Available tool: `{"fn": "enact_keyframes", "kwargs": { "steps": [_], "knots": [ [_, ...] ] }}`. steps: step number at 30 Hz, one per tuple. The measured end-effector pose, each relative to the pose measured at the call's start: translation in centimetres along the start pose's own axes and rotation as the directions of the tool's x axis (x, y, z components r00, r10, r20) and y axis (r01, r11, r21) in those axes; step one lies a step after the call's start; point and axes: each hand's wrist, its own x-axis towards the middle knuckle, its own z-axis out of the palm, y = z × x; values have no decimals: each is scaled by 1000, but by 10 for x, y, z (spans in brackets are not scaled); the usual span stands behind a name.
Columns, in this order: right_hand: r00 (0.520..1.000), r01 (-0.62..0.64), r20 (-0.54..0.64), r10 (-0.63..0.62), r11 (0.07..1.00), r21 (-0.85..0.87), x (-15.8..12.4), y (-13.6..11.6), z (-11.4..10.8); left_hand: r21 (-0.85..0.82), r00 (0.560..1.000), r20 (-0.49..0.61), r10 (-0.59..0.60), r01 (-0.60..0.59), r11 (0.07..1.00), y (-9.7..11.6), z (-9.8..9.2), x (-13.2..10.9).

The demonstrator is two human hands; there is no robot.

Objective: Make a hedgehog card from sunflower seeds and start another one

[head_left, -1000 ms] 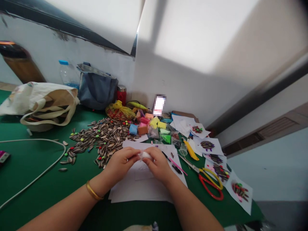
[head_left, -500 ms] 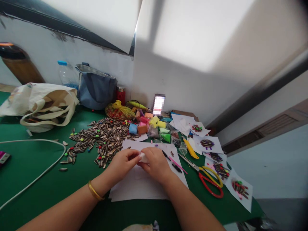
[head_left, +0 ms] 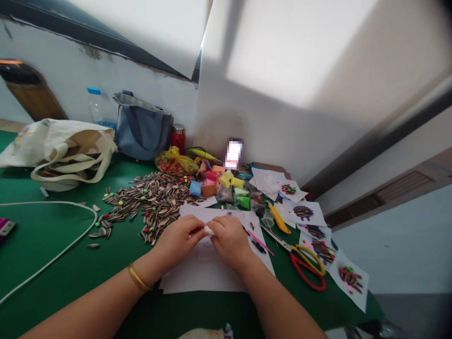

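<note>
Above a stack of white paper [head_left: 197,281], a small white lump [head_left: 209,230] sits between my fingertips. It looks like soft clay, though most of it is covered. My left hand [head_left: 178,238] pinches it from the left with thumb and forefinger. From the other side, the bent fingers of my right hand [head_left: 231,241] close round the same lump. Faint pencil lines show on the sheet below. A pink stick [head_left: 259,241] and a black pen [head_left: 259,246] lie beside my right hand. Left of my left hand spreads a heap of sunflower seeds [head_left: 160,197].
Packets of coloured clay [head_left: 209,189] stand behind the paper, near a propped phone [head_left: 233,154]. To the right lie scissors [head_left: 307,268], a yellow cutter [head_left: 278,219] and several seed-picture cards [head_left: 349,278]. A white cable [head_left: 58,255], a cloth bag [head_left: 70,136] and a blue bag [head_left: 143,129] are left.
My fingers have shifted slightly around the white lump, with the right hand's fingers drawn a little higher and closer together. Otherwise the scene has only moved slightly with the camera.
</note>
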Motion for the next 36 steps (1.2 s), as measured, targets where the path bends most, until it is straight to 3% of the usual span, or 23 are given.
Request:
{"fn": "enact_keyframes", "kwargs": {
  "steps": [7,11,17,21,24,28,36],
  "knots": [
    [999,-42,26,34,895,444,-1,6,-8,-3,991,-53,125,-125,992,-7,1,1],
    [992,-124,58,110,854,505,-2,10,-6,-19,981,-79,175,-177,984,-10,7,-1],
    [985,-132,-31,168,863,488,-3,8,1,94,976,-70,207,-200,975,-3,7,-3],
    [988,-103,-53,147,870,482,-2,6,3,153,978,-6,210,-207,966,2,3,-4],
    [993,-79,-40,108,893,442,-2,8,5,177,976,-21,216,-209,962,3,1,-3],
    [999,1,-37,13,935,356,-2,12,7,171,988,-66,138,-125,977,2,2,0],
    [988,98,-124,-88,993,72,-2,5,6,27,999,0,-33,33,999,-6,3,2]
  ]
}}
